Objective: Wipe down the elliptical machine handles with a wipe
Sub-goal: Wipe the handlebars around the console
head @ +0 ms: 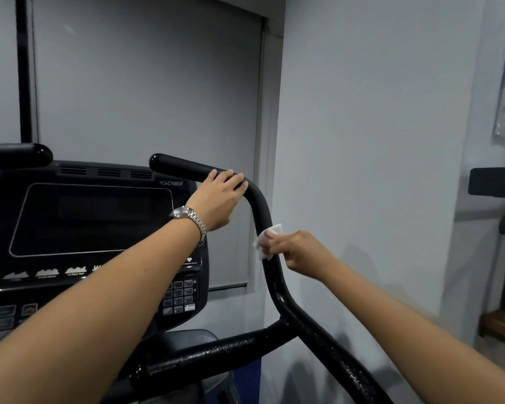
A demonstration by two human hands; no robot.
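The black right handle (184,168) of the elliptical runs from a rounded tip at centre, bends down and continues as a glossy tube toward the lower right. My left hand (217,198), with a silver watch on its wrist, grips the handle at the bend. Below it, my right hand (293,250) pinches a small white wipe (267,242) pressed against the downward part of the tube. The left handle's tip (27,155) pokes in from the left edge.
The black console (91,220) with a dark screen and keypad stands behind my left arm. A grey roller blind (146,83) hangs behind it. A pale wall (376,141) is close on the right, with other dark gym equipment (496,182) at the far right.
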